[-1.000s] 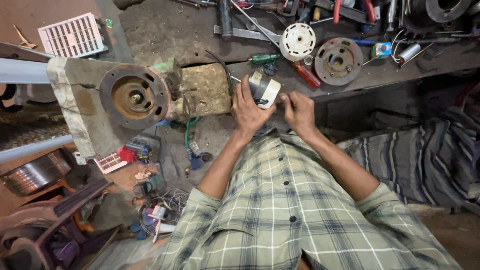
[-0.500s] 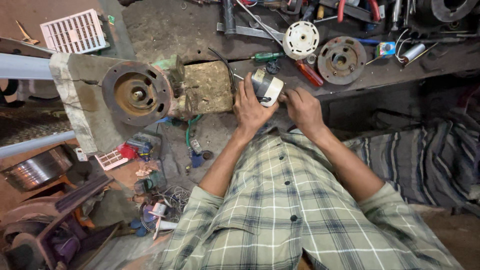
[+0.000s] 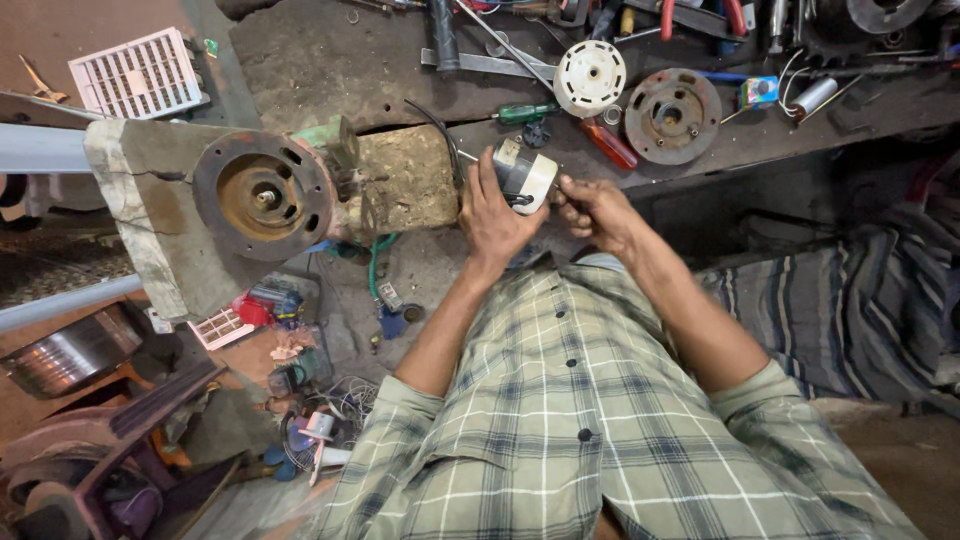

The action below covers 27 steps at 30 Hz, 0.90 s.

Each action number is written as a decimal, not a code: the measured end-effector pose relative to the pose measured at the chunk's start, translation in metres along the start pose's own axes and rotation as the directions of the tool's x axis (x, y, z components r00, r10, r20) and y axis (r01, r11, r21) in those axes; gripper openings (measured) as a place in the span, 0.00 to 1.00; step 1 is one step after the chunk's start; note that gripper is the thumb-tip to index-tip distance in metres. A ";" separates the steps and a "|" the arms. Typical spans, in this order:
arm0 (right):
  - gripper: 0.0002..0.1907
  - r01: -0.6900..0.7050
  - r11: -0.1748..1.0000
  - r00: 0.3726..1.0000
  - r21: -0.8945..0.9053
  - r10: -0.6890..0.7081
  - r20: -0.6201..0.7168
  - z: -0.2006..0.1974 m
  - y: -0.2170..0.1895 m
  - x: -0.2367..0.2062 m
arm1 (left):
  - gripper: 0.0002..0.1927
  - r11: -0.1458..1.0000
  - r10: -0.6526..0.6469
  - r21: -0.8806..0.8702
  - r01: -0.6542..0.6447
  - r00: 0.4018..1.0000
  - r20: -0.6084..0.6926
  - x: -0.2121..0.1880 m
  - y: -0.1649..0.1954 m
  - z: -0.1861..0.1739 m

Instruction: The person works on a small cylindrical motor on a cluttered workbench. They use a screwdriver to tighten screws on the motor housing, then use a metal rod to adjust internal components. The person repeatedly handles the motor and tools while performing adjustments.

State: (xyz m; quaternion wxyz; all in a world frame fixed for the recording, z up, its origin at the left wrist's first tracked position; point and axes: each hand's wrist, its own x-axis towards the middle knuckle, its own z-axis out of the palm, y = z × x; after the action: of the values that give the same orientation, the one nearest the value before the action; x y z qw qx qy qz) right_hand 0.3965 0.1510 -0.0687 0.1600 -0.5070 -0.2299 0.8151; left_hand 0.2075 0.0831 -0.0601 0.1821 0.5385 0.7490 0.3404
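Observation:
My left hand [image 3: 492,213] grips a small white and grey motor-like part [image 3: 528,175] held over the edge of the dark workbench [image 3: 330,70]. My right hand [image 3: 598,210] sits just to its right, fingers pinched close to the part's side; whether it holds a thin tool or a wire, I cannot tell. Both forearms reach out from my plaid shirt [image 3: 600,420].
A rusty round motor housing [image 3: 262,195] sits on a block at the left. A white disc [image 3: 590,78], a brown round plate [image 3: 672,113], a green-handled screwdriver [image 3: 525,112] and a red-handled tool [image 3: 612,145] lie behind the hands. A white grille [image 3: 135,75] lies far left; striped cloth [image 3: 850,310] right.
The view has drifted slightly; both hands stay on the small part, and the right hand has moved a little away to its right side.

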 end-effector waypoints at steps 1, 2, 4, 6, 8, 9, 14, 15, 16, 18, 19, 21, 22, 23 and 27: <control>0.17 -0.017 1.000 0.999 -0.024 0.018 0.041 0.001 -0.004 -0.003 | 0.58 1.000 0.002 -0.014 -0.002 1.000 0.000 0.000 0.001 0.000; 0.17 0.150 0.942 0.985 -0.301 -0.167 -0.034 0.004 -0.006 -0.007 | 0.58 1.000 -0.007 -0.007 0.007 1.000 0.006 0.001 0.002 -0.001; 0.17 0.333 0.539 0.845 -0.774 -0.534 -0.008 0.017 -0.005 -0.019 | 0.58 1.000 -0.027 0.007 0.027 0.999 0.018 0.003 0.004 -0.001; 0.12 0.509 0.133 0.599 -0.850 -0.764 0.239 0.026 -0.008 -0.033 | 0.58 1.000 -0.026 0.004 0.026 0.999 0.047 0.004 0.004 -0.002; 0.10 0.501 -0.104 0.482 -0.859 -0.791 0.377 0.033 -0.016 -0.039 | 0.57 1.000 -0.026 -0.014 0.027 0.999 0.047 0.006 0.003 -0.003; 0.10 0.458 -0.108 0.522 -0.882 -0.771 0.365 0.037 -0.018 -0.040 | 0.57 0.999 -0.031 -0.026 0.032 0.999 0.042 0.005 0.002 -0.004; 0.09 0.469 0.042 0.780 -0.882 -0.489 0.391 0.029 -0.045 -0.032 | 0.58 0.999 -0.019 0.040 0.018 1.000 0.013 0.005 0.004 -0.004; 0.08 0.479 0.004 0.782 -0.878 -0.457 0.425 0.027 -0.049 -0.029 | 0.58 0.998 -0.010 0.065 0.009 1.000 0.003 0.006 0.005 -0.005; 0.07 0.487 -0.035 0.784 -0.873 -0.423 0.455 0.024 -0.052 -0.027 | 0.58 0.996 0.000 0.087 0.001 1.000 -0.007 0.008 0.007 -0.005; 0.06 0.375 -0.186 0.790 -0.908 -0.448 0.418 0.022 -0.051 -0.023 | 0.57 0.995 -0.068 0.073 0.065 0.997 0.040 0.010 0.013 -0.004; 0.06 0.317 -0.262 0.787 -0.912 -0.464 0.407 0.022 -0.050 -0.020 | 0.56 0.993 -0.102 0.068 0.098 0.993 0.058 0.012 0.015 -0.004; 0.07 0.278 -0.287 0.768 -0.917 -0.506 0.392 0.022 -0.044 -0.016 | 0.54 0.991 -0.104 0.090 0.099 0.993 0.058 0.016 0.019 -0.005; 0.07 0.255 -0.297 0.759 -0.920 -0.528 0.381 0.022 -0.040 -0.014 | 0.54 0.990 -0.105 0.099 0.098 0.993 0.063 0.017 0.021 -0.005; 0.08 0.233 -0.332 0.733 -0.914 -0.558 0.390 0.022 -0.036 -0.013 | 0.54 0.991 -0.093 0.102 0.087 0.994 0.055 0.018 0.022 -0.005; 0.06 0.124 -0.419 0.642 -0.900 -0.658 0.395 0.025 -0.017 -0.008 | 0.54 0.984 -0.115 0.146 0.103 0.991 0.075 0.023 0.025 -0.006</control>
State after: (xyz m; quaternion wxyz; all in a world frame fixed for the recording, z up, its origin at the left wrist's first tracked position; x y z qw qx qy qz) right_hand 0.3776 0.1563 -0.0436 0.0554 -0.4346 -0.8943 0.0909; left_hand 0.2127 0.1076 -0.0362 0.1925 0.5221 0.7914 0.2530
